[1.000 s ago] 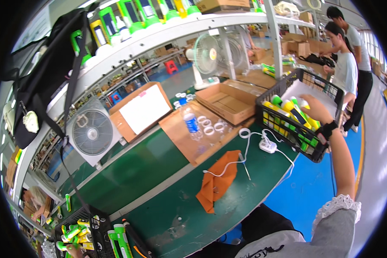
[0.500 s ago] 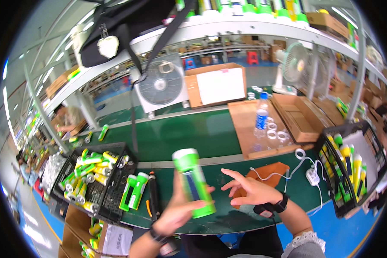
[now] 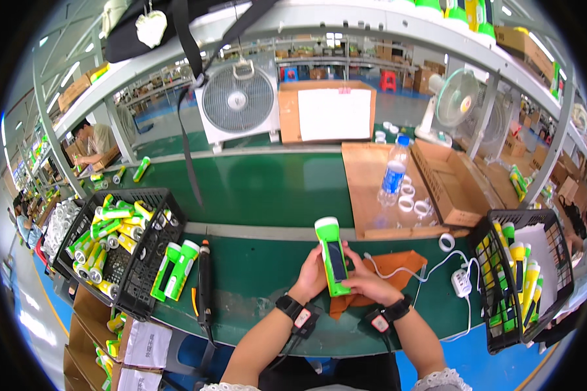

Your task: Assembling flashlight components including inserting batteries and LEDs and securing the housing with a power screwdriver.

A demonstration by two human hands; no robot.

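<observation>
A green flashlight [image 3: 334,264] with a white head and a dark panel on its body is held upright, tilted slightly, over the near part of the bench. My left hand [image 3: 312,275] grips it from the left side. From the right, my right hand [image 3: 366,279] closes round its lower body, with the fingers partly hidden behind it. Under and behind my right hand lies an orange-brown cloth [image 3: 398,267]. Two more green-and-white flashlights [image 3: 175,270] lie side by side to the left, beside a black power screwdriver [image 3: 205,287].
A black crate [image 3: 137,277] of yellow and green flashlights stands at left, another crate [image 3: 502,326] at right. A white cable with a power strip [image 3: 462,283] lies near the right crate. Behind are a water bottle [image 3: 392,174], white rings [image 3: 406,204], an open carton [image 3: 451,182] and fans [image 3: 238,100].
My right hand has come in from the right and now grips the flashlight too. The flashlight has shifted right in view, and my left hand has moved with it.
</observation>
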